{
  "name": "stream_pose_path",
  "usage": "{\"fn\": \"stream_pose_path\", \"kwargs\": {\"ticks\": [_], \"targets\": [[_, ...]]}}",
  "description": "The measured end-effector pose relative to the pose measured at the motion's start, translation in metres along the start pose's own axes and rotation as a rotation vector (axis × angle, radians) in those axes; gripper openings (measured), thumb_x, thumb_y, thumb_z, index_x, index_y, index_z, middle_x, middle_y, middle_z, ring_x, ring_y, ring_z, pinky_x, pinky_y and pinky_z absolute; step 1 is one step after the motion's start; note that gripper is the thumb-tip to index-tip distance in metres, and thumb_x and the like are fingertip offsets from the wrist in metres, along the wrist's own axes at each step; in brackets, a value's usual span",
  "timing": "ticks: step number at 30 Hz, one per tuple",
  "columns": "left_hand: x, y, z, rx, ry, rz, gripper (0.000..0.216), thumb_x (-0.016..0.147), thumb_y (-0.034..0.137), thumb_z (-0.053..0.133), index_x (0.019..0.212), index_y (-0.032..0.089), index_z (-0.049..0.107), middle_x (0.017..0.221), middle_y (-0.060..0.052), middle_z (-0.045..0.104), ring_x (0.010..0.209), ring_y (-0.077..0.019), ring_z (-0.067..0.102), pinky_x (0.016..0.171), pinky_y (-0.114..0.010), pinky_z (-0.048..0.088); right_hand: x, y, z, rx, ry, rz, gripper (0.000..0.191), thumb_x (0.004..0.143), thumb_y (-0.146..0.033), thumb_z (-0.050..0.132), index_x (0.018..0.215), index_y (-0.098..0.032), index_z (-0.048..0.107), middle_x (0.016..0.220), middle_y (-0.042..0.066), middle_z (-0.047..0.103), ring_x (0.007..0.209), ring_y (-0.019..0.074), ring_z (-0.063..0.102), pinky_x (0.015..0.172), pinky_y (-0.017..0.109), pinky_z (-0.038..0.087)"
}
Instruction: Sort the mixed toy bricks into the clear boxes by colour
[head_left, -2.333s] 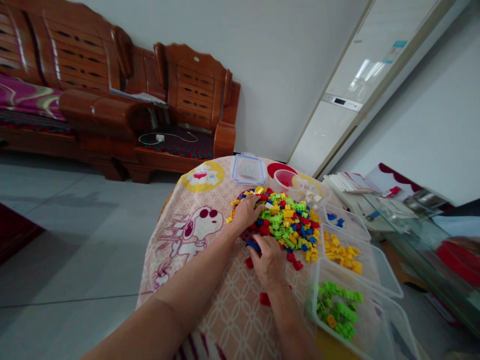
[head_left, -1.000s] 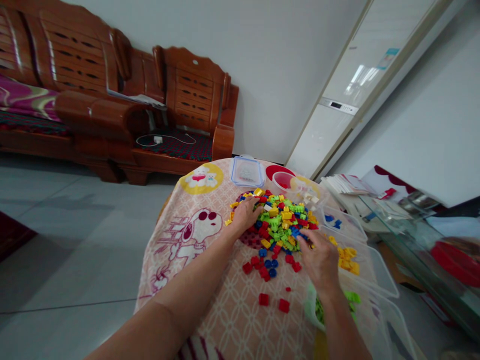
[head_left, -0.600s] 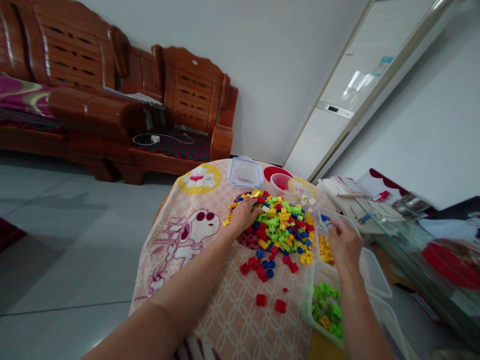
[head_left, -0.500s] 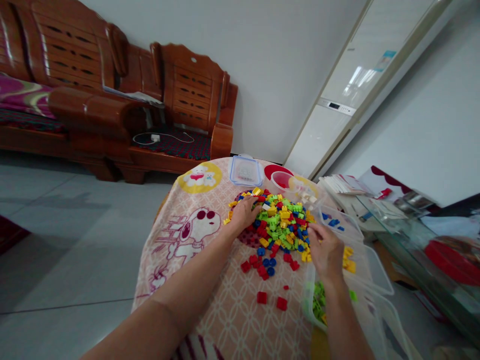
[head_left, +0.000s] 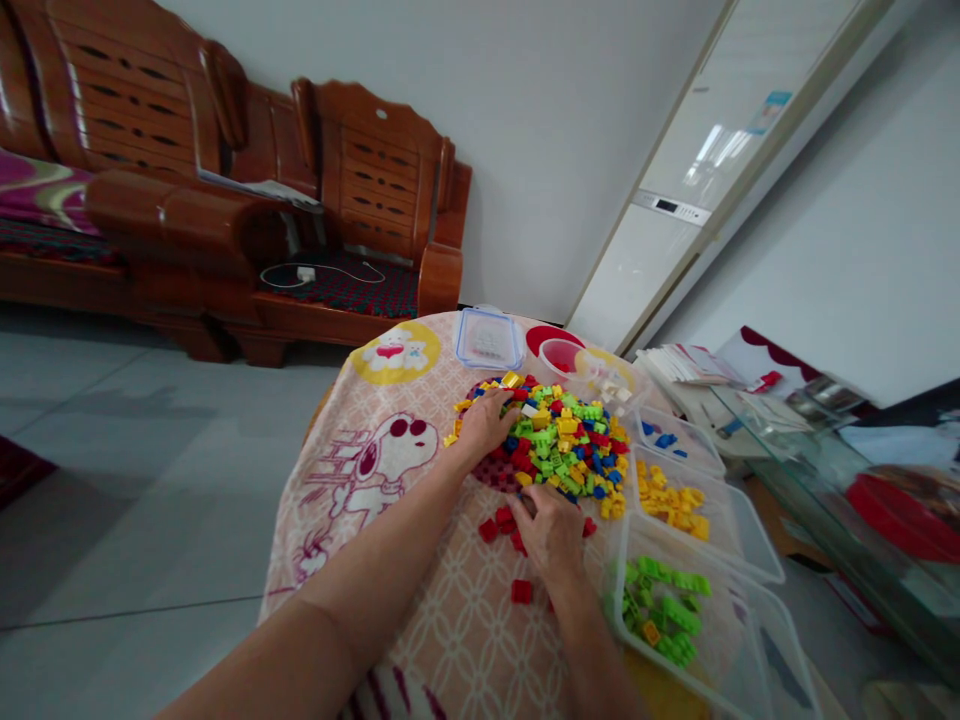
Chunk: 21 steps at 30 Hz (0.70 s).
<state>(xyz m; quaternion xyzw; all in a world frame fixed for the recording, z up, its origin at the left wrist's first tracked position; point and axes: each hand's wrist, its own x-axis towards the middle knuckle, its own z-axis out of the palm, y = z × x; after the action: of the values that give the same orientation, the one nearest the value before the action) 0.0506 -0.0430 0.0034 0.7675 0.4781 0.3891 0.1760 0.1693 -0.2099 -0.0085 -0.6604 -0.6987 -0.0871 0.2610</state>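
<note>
Green bricks point(head_left: 682, 615), yellow bricks point(head_left: 664, 497) and blue bricks point(head_left: 664, 438) are occupying bins point(head_left: 731, 640); mixed pile point(head_left: 559, 455) is remaining. Left hand point(head_left: 484, 427) and right hand point(head_left: 553, 530) are showing half-curled fingers, hold unclear.

Both the left hand point(head_left: 484, 428) and the right hand point(head_left: 553, 530) are bare; the left forearm point(head_left: 397, 545) and right forearm point(head_left: 589, 630) are likewise uncovered, each tapering toward a bare wrist.

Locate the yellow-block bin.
In the head view, the yellow-block bin sits at right, between the blue-block bin and the green-block bin.
</note>
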Motion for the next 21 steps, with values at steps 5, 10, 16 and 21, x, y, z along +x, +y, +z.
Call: {"fn": "stream_pose_path", "kwargs": {"ticks": [5,10,16,21], "targets": [[0.0003,-0.0007,0.0009,0.002,-0.005,-0.001,0.036,0.091,0.032,0.056,0.124,0.022,0.065,0.130,-0.008,0.064,0.120,-0.0246,0.060,0.105,-0.038,0.048,-0.0051,0.0018,-0.0014,0.051,-0.053,-0.007,0.010,0.086,-0.028,0.066,0.091,-0.022,0.072,0.083,0.006,0.073,0.081,0.0206,0.068,0.072,0.029,0.048],[0.0001,-0.0012,0.0008,0.002,0.000,0.014,0.036,0.090,0.030,0.057,0.124,0.023,0.065,0.128,-0.007,0.065,0.120,-0.0241,0.060,0.106,-0.039,0.048,-0.0069,0.0027,-0.0033,0.155,0.047,-0.023,0.018,0.090,-0.029,0.057,0.096,-0.019,0.071,0.083,0.007,0.072,0.077,0.0192,0.067,0.073,0.030,0.051],[0.0002,-0.0009,0.0007,0.002,-0.002,0.008,0.036,0.090,0.031,0.057,0.124,0.024,0.066,0.128,-0.007,0.065,0.119,-0.0239,0.060,0.105,-0.038,0.048,-0.0084,0.0079,-0.0005,0.206,0.176,-0.074,0.025,0.089,-0.022,0.053,0.107,-0.017,0.068,0.091,0.010,0.072,0.085,0.0212,0.067,0.078,0.033,0.055],[-0.0003,0.0003,-0.0001,-0.001,-0.003,0.000,0.036,0.090,0.032,0.056,0.124,0.022,0.065,0.128,-0.008,0.065,0.118,-0.0239,0.061,0.105,-0.037,0.048,-0.0087,0.0079,-0.0004,0.203,0.175,-0.079,0.031,0.085,-0.013,0.052,0.111,-0.019,0.068,0.099,0.010,0.069,0.095,0.0219,0.065,0.086,0.036,0.055]]}}
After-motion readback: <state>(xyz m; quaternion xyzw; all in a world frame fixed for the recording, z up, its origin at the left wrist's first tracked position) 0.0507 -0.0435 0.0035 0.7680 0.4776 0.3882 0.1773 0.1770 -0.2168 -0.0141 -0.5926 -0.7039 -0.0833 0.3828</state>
